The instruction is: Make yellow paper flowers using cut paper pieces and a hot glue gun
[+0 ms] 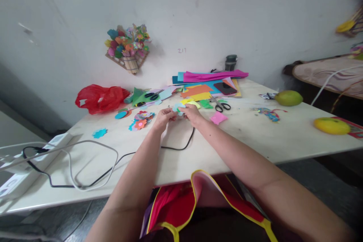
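My left hand (164, 116) and my right hand (191, 112) meet over the middle of the white table (255, 136), both pinching a small light-blue paper flower cutout (178, 107) with a bit of green on it. Just left of my hands lies a pile of coloured paper flowers (141, 119). A yellow paper piece (190, 102) sits right behind the held cutout, and a pink paper scrap (218, 117) lies to the right of my right hand.
Black-handled scissors (221, 105) and a stack of coloured paper sheets (207, 83) with a phone (225, 88) lie behind. A red plastic bag (100, 98) sits far left, cables (85, 166) and a power strip (25, 166) near left, two mangoes (288, 98) (331, 125) right.
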`<action>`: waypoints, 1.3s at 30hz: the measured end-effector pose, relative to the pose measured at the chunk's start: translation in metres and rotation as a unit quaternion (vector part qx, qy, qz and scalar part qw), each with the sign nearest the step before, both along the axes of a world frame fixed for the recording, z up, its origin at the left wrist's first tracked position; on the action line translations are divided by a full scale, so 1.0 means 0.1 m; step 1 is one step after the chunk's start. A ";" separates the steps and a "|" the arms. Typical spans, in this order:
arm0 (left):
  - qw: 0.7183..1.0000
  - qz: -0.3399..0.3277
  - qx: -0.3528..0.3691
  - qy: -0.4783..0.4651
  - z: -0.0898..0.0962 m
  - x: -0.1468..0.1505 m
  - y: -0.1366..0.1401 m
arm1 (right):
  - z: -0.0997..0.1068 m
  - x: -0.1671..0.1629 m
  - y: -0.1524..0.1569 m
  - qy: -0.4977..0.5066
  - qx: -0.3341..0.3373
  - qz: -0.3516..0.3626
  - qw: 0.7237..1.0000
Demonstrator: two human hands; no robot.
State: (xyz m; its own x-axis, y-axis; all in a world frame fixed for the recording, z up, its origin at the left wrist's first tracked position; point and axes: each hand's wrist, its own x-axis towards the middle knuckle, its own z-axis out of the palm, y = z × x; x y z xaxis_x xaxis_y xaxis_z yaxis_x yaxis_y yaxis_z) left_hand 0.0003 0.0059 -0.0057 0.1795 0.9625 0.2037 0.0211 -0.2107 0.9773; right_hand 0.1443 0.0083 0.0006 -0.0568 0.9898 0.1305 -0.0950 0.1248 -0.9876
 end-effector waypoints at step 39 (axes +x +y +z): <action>1.000 -0.005 -0.006 0.008 0.10 0.00 -0.08 | -0.02 0.06 0.08 0.013 0.016 0.010 1.000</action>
State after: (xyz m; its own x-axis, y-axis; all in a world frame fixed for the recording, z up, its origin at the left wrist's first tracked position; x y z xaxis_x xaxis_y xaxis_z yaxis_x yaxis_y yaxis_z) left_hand 0.0008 -0.0023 0.0041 0.1913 0.9631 0.1893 0.0343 -0.1993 0.9793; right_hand 0.1502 0.0165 -0.0016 -0.0729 0.9838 0.1636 -0.1243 0.1538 -0.9802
